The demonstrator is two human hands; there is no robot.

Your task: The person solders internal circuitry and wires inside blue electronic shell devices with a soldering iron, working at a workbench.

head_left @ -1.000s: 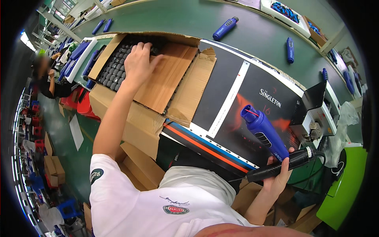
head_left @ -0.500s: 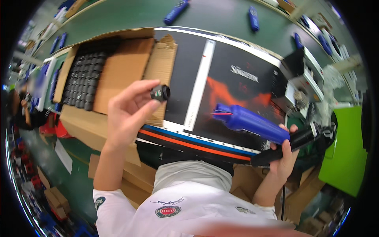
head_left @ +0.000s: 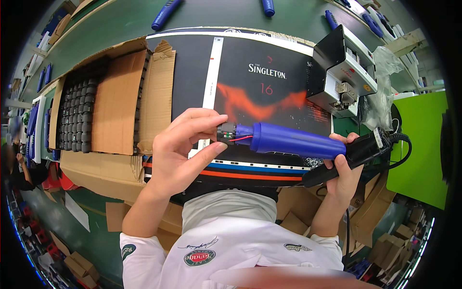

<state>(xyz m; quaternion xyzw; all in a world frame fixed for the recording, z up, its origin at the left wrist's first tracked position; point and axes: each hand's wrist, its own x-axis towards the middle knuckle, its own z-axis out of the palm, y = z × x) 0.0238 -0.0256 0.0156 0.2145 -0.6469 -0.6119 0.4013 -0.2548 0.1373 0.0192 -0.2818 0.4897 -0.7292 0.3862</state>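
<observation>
A small black cylindrical end cap is pinched between the thumb and fingers of my left hand. Its open end meets the narrow left end of a blue tubular housing. A red wire runs between the two at the joint. My right hand is closed round the right end of the housing. The same hand also grips a black corded tool, shaped like an electric screwdriver, lying slantwise across the palm. Whether the cap touches the housing cannot be told.
At left stands an open cardboard box with rows of black caps and a cardboard divider. A printed black sheet covers the bench. Right are a black-and-white machine and a green panel. Blue housings lie at the back.
My left hand has brought the cap rightward and down to the left end of the blue housing. My right hand keeps its hold on the housing and the corded tool. The view has shifted.
</observation>
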